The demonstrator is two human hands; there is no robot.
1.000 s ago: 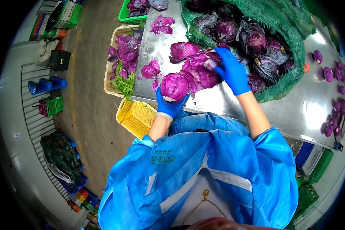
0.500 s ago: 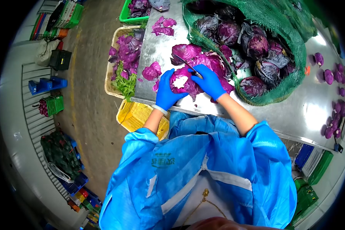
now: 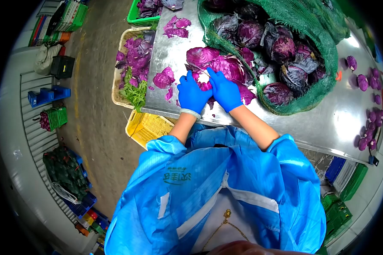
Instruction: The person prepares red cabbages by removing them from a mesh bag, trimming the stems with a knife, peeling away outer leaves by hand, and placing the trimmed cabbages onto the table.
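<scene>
A red cabbage with a pale cut base (image 3: 204, 78) lies on the metal table in front of me. My left hand (image 3: 193, 94), in a blue glove, grips its near left side. My right hand (image 3: 225, 91), gloved too, is against its right side, fingers pointing at the cut base. The knife seen in that hand earlier is almost wholly hidden now. Directly behind is another red cabbage (image 3: 229, 68) with pale veins, and purple leaves surround both. Loose leaves (image 3: 164, 79) lie to the left.
A green mesh sack (image 3: 300, 108) full of red cabbages spreads over the table (image 3: 281, 127) at right. Small purple heads (image 3: 362, 83) sit at the far right. Off the left edge stand a cream crate (image 3: 116, 85) of leaves, a yellow crate (image 3: 147, 129) and a green crate (image 3: 144, 20).
My hands have come closer together around the cabbage. My left hand shifted right, and my right hand turned inward and slightly left. The knife blade, plain before, is now mostly out of sight.
</scene>
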